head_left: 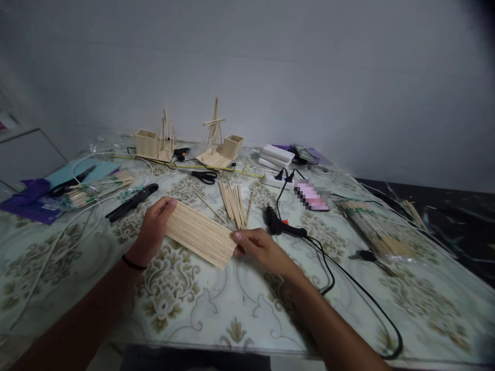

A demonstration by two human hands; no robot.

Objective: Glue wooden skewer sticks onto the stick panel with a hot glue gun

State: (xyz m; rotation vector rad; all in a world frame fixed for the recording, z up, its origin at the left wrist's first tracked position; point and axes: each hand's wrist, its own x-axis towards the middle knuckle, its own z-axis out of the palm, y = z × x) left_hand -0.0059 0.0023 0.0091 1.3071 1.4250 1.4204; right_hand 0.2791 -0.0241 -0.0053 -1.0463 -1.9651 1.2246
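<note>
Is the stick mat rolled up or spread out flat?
Spread out flat. The stick mat stretches between the left hand and the right hand, its long edges straight, with no roll showing.

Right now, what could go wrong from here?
1. The stick panel is held at opposite ends by the left grip and right grip; twisting might split its thin rows.
2. The glue gun lies close to the right grip, its black cord beside the right arm; a sideways sweep could snag it.
3. Loose sticks lie just beyond the panel; a forward nudge may scatter them.
</note>
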